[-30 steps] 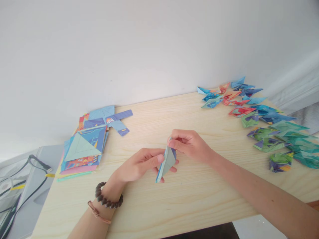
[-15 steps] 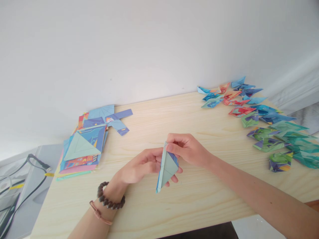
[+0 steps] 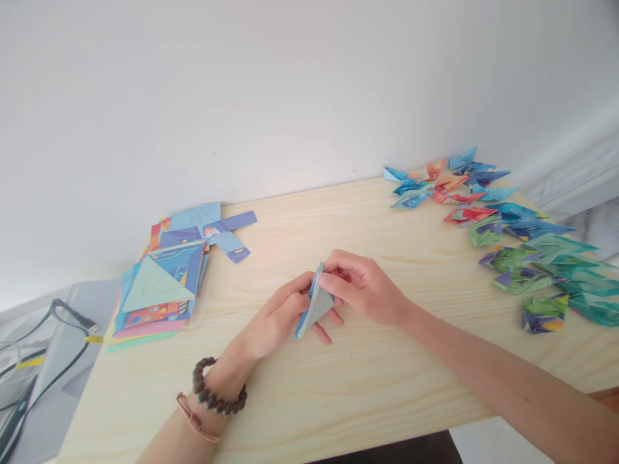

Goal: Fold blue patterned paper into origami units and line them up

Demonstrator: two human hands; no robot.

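Just above the wooden table, a folded piece of origami paper (image 3: 320,305), pale green with blue along its edges, is held between both hands. My left hand (image 3: 278,319) has it between the thumb and the fingers, some of which reach behind the paper and show beyond it. With thumb and index finger, my right hand (image 3: 360,283) pinches the upper right side near the pointed top. The paper stands tilted, its narrow lower tip toward me. Part of its far side is hidden by the fingers.
At left lies a stack of printed paper sheets (image 3: 159,283), with folded blue pieces (image 3: 232,222) behind it. Several folded paper boats (image 3: 515,267) line the right side of the table (image 3: 387,386). Cables (image 3: 72,312) lie beyond the left edge; a wall (image 3: 290,96) rises behind.
Both hands have shifted slightly up and away from me with the paper. The paper has turned, showing more of its blue left side and less of the pale green face.
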